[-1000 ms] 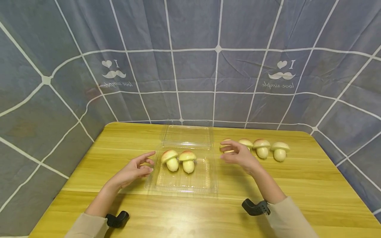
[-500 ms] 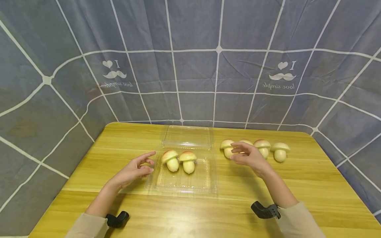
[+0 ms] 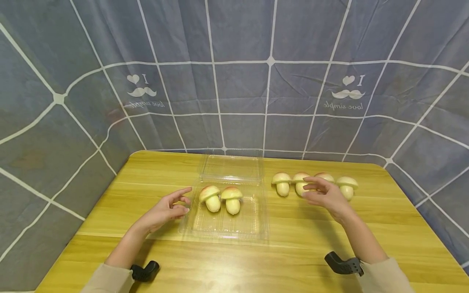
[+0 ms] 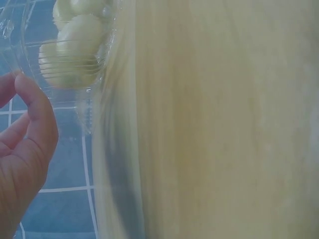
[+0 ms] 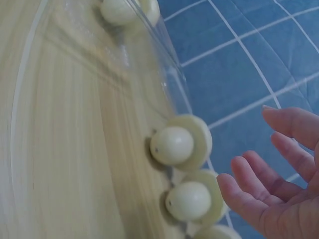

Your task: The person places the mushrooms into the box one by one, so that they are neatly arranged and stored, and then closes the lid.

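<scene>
A clear hinged plastic box lies unfolded on the table, its lid toward the back. Inside, a toy mushroom with a pale stem and reddish-yellow cap lies beside a second mushroom. My left hand, fingers loosely bent, is by the box's left rim; whether it touches is unclear. To the right, a row holds mushrooms and others between. My right hand hovers over this row with fingers spread and nothing held, partly covering the middle mushrooms; it also shows in the right wrist view.
The wooden table has a grey-blue curtain with white lines behind and at both sides. Black wrist mounts sit on both forearms.
My right hand has moved rightward along the row, uncovering the leftmost mushroom and now covering those farther right. The left hand and the box have stayed put.
</scene>
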Available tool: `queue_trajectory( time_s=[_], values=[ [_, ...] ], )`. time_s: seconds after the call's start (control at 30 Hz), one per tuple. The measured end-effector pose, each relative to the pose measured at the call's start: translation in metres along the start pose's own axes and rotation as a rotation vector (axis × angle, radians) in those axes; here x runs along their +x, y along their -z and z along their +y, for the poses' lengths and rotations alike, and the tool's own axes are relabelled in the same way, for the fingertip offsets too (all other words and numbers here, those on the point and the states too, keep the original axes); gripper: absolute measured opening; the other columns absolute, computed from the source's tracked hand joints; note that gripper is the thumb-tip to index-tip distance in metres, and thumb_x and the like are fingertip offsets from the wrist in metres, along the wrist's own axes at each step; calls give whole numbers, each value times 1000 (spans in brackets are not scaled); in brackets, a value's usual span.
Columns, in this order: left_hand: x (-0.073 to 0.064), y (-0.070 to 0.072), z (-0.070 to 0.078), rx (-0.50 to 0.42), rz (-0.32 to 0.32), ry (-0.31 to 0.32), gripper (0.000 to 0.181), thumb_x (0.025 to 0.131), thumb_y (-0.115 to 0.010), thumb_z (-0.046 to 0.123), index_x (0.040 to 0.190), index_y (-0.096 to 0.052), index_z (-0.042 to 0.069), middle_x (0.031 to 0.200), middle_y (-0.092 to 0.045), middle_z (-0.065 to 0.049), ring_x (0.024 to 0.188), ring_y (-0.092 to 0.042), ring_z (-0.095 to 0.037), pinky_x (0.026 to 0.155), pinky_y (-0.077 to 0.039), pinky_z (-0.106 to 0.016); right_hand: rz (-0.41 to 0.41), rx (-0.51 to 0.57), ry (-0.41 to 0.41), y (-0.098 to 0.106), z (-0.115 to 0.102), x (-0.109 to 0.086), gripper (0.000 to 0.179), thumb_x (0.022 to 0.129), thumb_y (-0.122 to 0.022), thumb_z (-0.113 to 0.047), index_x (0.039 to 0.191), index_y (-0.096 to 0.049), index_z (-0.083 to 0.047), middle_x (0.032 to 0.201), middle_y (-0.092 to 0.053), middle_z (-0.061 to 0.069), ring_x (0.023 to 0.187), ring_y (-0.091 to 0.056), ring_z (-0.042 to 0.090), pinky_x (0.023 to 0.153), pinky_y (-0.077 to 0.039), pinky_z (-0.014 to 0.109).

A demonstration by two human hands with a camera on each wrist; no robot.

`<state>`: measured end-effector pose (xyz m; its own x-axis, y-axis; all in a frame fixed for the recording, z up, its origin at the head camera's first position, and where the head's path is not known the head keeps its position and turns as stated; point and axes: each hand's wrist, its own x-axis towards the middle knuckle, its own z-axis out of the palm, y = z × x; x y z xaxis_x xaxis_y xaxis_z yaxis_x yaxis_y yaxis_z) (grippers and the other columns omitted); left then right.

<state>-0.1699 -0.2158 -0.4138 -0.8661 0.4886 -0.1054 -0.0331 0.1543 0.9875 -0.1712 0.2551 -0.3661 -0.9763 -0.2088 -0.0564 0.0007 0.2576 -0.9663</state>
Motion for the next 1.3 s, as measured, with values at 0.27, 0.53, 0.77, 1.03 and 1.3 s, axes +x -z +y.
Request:
queue_trajectory(
  time_s=[0.27, 0.53, 0.77, 1.03, 1.3],
  values=[
    [1, -1, 0, -2, 14, 17, 68, 90, -58, 7, 147, -20, 1, 118, -38, -22, 75, -47, -11, 63, -43, -24, 43, -22, 2, 27, 8, -13, 46, 88, -64, -11, 131, -48, -6, 110, -53, 1, 92, -58, 7, 78, -52, 30],
    [0, -1, 0, -18, -15, 2, 69, 90, -57, 5, 147, -17, -1, 113, -38, -16, 79, -49, -11, 67, -46, -24, 68, 53, -18, 52, 21, -23, 38, 89, -61, -7, 126, -52, -11, 104, -58, -3, 89, -60, 6, 76, -52, 26],
    [2, 1, -2, -30, -15, 5, 69, 90, -56, 3, 147, -17, 1, 111, -36, -15, 72, -44, -9, 62, -41, -23, 62, 281, -48, 70, 34, -22, 37, 89, -58, 2, 108, -62, -29, 98, -64, -9, 90, -62, 6, 73, -53, 26],
    [0, -1, -1, -39, -4, 28, 73, 90, -56, 3, 148, -12, 1, 107, -40, -11, 70, -46, -9, 61, -42, -24, 113, 305, -96, 82, 42, -26, 37, 89, -59, 0, 107, -61, -32, 94, -64, -10, 86, -62, 5, 74, -53, 26],
    [2, 0, 1, -43, -6, 8, 73, 89, -56, 2, 147, -13, -1, 107, -40, -11, 69, -46, -8, 60, -41, -22, 120, 332, -76, 92, 53, -28, 41, 90, -55, 5, 101, -64, -33, 89, -66, -6, 82, -64, 7, 71, -53, 26]
  ],
)
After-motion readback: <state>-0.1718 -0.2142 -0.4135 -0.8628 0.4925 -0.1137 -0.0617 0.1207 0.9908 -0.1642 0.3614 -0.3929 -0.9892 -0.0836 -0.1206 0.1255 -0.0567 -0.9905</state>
